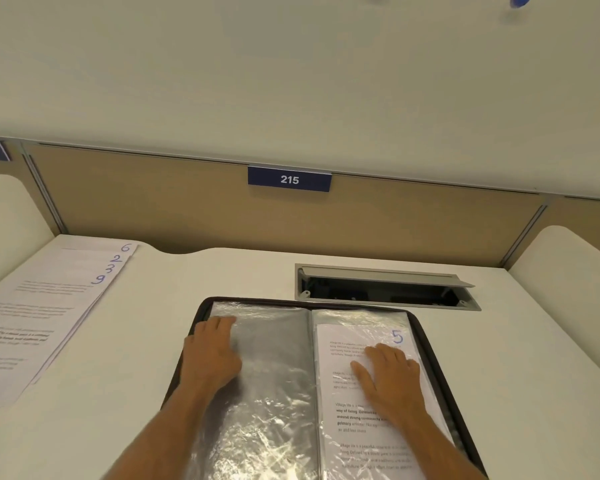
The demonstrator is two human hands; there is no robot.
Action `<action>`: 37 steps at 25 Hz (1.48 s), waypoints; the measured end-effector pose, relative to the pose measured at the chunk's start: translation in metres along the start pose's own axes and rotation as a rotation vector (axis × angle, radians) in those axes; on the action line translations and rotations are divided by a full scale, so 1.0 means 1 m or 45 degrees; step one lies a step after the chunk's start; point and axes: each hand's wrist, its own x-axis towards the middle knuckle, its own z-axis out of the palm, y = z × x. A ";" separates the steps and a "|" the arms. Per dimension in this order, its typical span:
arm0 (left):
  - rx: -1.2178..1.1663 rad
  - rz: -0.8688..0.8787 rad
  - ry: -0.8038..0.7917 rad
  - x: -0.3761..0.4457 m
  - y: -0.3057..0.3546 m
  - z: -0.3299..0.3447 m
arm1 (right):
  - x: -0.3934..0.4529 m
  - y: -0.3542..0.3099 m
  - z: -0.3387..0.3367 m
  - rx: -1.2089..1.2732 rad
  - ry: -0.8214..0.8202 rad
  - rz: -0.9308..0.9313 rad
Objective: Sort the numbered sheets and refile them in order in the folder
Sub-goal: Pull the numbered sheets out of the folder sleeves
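Head view: dark zip-edged display folder w/ clear plastic sleeves [430, 344] lies open on white surface [187, 271], spine running away from the person. Left hand [212, 355] rests flat, fingers straight, on empty left sleeve [274, 358]; holds nothing. Right hand [390, 374] lies flat, fingers extended, on white printed sheet marked 5 [357, 424] in right sleeve; no grip. Fanned stack of white numbered sheets (6, 2, 3, 9 visible) [49, 306] sits well apart, far left; left hand nearer. Next sheet removal likely pulls along sleeve's long axis.
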 end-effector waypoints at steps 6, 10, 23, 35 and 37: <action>-0.089 0.373 -0.218 -0.006 0.099 0.036 | 0.065 -0.001 -0.024 0.052 -0.014 0.030; 0.052 0.345 -0.379 -0.012 0.118 0.070 | 0.100 -0.003 -0.025 0.046 -0.074 -0.023; 0.096 0.411 -0.266 -0.018 0.113 0.081 | 0.118 -0.012 -0.038 -0.208 0.097 -0.175; 0.111 0.404 -0.350 -0.019 0.113 0.079 | 0.122 -0.017 -0.060 -0.224 -0.151 -0.226; 0.098 0.404 -0.342 -0.019 0.113 0.080 | 0.126 -0.017 -0.061 -0.295 -0.153 -0.280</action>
